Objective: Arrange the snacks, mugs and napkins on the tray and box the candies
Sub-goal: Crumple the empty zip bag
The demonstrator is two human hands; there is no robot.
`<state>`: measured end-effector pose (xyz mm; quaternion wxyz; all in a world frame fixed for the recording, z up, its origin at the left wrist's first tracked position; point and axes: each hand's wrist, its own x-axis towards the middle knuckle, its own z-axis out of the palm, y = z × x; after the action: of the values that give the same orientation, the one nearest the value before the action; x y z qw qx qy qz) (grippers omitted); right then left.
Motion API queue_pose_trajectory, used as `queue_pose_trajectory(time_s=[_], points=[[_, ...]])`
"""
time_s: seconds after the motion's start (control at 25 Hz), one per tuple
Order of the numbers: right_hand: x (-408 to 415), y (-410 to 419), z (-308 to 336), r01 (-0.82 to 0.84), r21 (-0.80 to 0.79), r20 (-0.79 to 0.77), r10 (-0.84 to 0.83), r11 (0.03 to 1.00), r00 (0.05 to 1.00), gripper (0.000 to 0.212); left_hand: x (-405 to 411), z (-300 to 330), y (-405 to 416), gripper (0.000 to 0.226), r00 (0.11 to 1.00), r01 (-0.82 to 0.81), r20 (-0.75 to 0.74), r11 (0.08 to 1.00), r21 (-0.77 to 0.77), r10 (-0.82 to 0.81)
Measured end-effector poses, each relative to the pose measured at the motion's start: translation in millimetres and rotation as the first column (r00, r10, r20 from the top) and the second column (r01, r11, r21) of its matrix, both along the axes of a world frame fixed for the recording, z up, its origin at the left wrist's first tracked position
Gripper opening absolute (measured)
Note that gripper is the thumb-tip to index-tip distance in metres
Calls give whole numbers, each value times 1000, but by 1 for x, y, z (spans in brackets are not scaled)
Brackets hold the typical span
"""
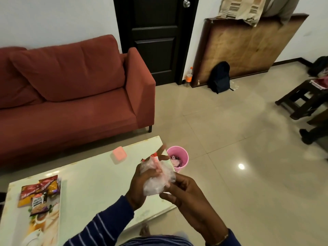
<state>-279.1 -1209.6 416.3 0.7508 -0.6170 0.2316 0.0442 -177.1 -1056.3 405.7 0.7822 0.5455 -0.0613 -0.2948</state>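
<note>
Both hands hold a crumpled clear plastic bag (157, 181) with red trim above the right end of the pale table (99, 176). My left hand (142, 185) grips the bag from the left, its fingers spread toward the top. My right hand (184, 194) pinches the bag's lower right side. Several snack packets (40, 192) lie on a printed tray (48, 226) at the table's left end. A small pink box (118, 155) rests near the table's far edge. What the bag contains cannot be made out.
A pink bin (179, 158) with wrappers inside stands on the floor just past the table's right corner. A red sofa (71, 89) runs behind the table. A dark backpack (219, 77), a bottle (189, 77) and a wooden stool (301, 102) stand farther off on the tiled floor.
</note>
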Motion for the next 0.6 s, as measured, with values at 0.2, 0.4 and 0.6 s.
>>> queue_pose_trajectory(time_s=[0.2,0.4,0.6], points=[[16,12,-4,-163,233,181,122,959,976,39,6,-24,-15,69,979,-93,196,977,192,55],[42,-6,-10,-113,138,189,86,984,978,41,12,-37,-49,46,914,-316,333,922,222,233],[71,-64,-47,48,-19,79,-46,999,996,33,33,-75,-107,70,961,-202,244,937,286,132]])
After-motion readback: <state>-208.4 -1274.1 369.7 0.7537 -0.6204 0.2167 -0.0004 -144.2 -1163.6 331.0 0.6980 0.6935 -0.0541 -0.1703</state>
